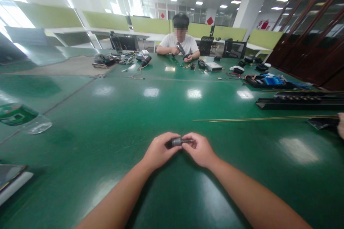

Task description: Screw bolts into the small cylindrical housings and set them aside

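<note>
Just above the green tabletop, my two hands meet over a small dark grey metal cylinder with a thin shaft (176,142) lying sideways. Its exact kind is too small to make out. My left hand (160,149) is closed round the cylinder's left end, thumb below and fingers above. With thumb and fingertips, my right hand (200,149) pinches the thin shaft on the right side. The fingers partly hide both ends.
Across the green table (129,107) a person (178,44) holds a power drill (181,48). Thin brass-coloured rods (242,118) and black metal channels (298,103) lie right, near another person's hand (340,125). A plastic bottle (20,115) lies left.
</note>
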### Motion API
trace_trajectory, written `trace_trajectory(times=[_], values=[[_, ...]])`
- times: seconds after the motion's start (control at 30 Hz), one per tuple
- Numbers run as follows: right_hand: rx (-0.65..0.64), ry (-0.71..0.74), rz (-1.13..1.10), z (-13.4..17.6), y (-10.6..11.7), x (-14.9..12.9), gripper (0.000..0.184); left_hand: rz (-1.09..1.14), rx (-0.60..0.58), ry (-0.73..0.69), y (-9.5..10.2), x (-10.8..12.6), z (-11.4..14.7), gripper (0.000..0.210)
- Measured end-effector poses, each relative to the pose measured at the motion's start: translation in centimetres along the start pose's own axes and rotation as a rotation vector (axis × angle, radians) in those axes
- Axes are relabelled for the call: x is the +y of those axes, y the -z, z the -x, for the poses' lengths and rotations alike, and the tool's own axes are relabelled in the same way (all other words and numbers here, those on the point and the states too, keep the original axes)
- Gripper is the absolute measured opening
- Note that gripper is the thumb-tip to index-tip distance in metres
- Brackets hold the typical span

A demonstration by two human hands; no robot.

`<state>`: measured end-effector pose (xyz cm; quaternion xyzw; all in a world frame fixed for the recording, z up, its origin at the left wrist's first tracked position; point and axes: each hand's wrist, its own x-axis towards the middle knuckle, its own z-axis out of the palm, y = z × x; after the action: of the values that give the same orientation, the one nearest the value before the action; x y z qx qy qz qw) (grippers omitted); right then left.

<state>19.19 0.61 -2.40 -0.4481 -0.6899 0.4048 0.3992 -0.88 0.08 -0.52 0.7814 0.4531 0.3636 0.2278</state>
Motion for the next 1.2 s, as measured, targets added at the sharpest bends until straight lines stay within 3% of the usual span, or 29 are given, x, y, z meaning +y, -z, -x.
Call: trace_trajectory(times=[1.2], values=[[0.011,-0.041,-0.068,-0.28,0.16,-0.09,0.014,-0.006,0.036,-0.053,0.37,0.14,-0.05,0.024]])
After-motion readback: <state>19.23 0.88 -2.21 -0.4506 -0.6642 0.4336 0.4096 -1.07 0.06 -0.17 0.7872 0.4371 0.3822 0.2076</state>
